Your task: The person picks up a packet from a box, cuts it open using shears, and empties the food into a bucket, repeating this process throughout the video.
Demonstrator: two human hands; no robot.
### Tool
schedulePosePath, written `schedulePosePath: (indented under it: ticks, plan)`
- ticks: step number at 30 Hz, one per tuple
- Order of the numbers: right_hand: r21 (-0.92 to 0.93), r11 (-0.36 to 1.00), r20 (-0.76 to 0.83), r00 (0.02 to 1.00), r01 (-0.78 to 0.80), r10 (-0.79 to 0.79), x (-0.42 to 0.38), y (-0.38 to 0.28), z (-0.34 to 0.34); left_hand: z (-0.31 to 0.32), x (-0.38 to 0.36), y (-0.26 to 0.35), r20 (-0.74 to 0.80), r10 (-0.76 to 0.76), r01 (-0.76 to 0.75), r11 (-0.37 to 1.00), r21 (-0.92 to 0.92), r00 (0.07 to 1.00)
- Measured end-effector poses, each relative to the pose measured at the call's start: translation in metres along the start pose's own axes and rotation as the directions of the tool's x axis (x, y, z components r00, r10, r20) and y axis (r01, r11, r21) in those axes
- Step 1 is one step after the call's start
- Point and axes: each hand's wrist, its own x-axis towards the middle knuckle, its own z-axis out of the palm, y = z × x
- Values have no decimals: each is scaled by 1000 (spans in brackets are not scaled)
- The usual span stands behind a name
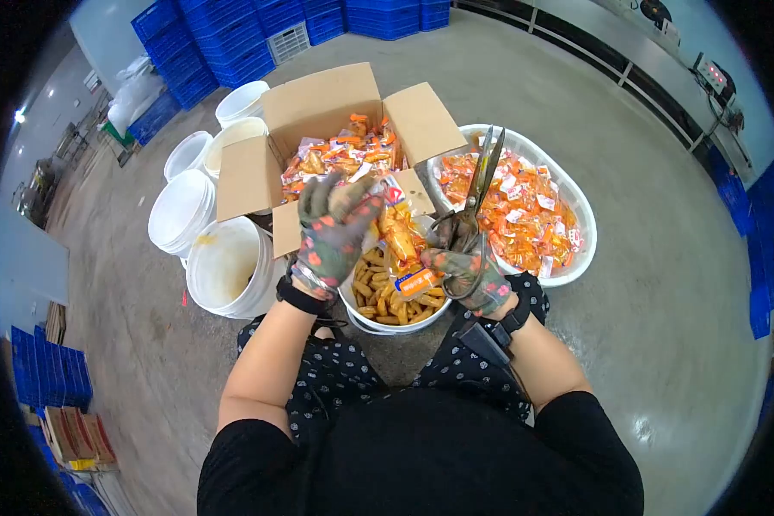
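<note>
My left hand (331, 232), in a floral glove with dark fingertips, has its fingers spread and slightly blurred beside a clear-and-orange plastic food packet (399, 234). My right hand (482, 279), gloved alike, is closed around the handles of large metal scissors (483, 176), blades pointing up and slightly parted. The packet's lower end meets the right fingers, which appear to pinch it. Below the packet is a white bucket (390, 330) of brown, finger-shaped food pieces (378, 288). Behind my left hand stands an open cardboard box (318, 99) full of orange packets (353, 155).
A white oval tub (586, 232) with many orange packets stands at the right. White buckets (224, 267) cluster at the left. Blue crates (224, 43) are stacked at the back, more blue crates (50, 370) at far left. A metal conveyor frame (611, 52) runs along the upper right.
</note>
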Motion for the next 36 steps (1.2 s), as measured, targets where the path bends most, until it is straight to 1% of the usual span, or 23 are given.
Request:
schedulePosePath:
  ticks: [1,2,3,4,5,6,7,8,9,11,14,19,21,23,24,25,27,29,30,31,33,34,36]
  plan:
    - [-1,1000,2,1000,0,0,-1,3,0,2,-3,-7,13,-67,66,997,25,998]
    - [-204,976,1,997,78,-80,0,5,0,13,-11,-13,10,-66,66,997,27,998]
    - [-397,905,16,987,153,-160,1,6,0,31,-23,-19,59,-248,250,872,-421,967]
    - [-332,932,11,988,148,-152,1,6,1,34,-27,-19,188,-380,379,526,-761,906]
    - [-331,932,14,988,148,-151,2,7,0,36,-32,-18,187,-382,380,528,-760,905]
    - [-318,936,30,988,154,-153,4,8,-2,33,-31,-11,389,-380,441,58,-896,839]
    - [-304,939,46,987,161,-154,6,11,-4,22,-24,0,562,-277,425,-424,-799,779]
    - [-301,940,49,987,159,-151,10,15,-5,7,-19,11,579,-303,537,-217,-815,757]
    - [-312,927,41,978,206,-204,13,18,-5,6,-17,14,577,-171,562,-132,-817,799]
    - [-324,912,34,966,253,-256,15,20,-4,23,-22,21,481,-332,402,-281,-871,811]
    - [-313,904,29,955,290,-296,13,14,2,19,-11,31,381,-531,316,-214,-924,757]
    - [-484,859,86,986,168,-145,12,8,-3,27,-12,20,580,-491,358,-474,-804,651]
    - [-349,922,76,985,170,-153,13,12,-2,27,-9,22,680,-507,323,-620,-715,530]
    - [-188,975,-99,986,116,-136,12,12,-2,31,-13,15,628,-537,327,-552,-767,563]
    - [-620,754,-38,952,217,-305,10,10,-7,31,-14,9,558,-615,303,-474,-826,557]
    - [-898,349,104,900,268,-423,6,7,-15,31,-15,0,476,-689,280,-385,-879,547]
    - [-912,379,75,971,159,-226,-4,10,-37,57,-38,-33,339,-747,230,-251,-940,572]
    - [-940,308,105,982,149,-154,-13,16,-43,59,-38,-44,377,-730,93,-398,-913,570]
    - [-964,231,115,989,133,-88,-17,18,-46,44,-25,-29,283,-803,239,-180,-954,525]
    - [-966,174,177,979,192,-100,-17,23,-46,41,-22,-25,292,-797,238,-191,-952,529]
    - [-928,344,145,989,140,-12,-13,29,-46,42,-20,-16,360,-782,236,-275,-932,509]
    - [-902,394,166,984,179,-66,-13,30,-41,48,-26,-12,279,-742,136,-248,-959,609]
    - [-857,487,167,985,166,-41,-8,34,-42,51,-27,-6,336,-735,216,-258,-942,589]
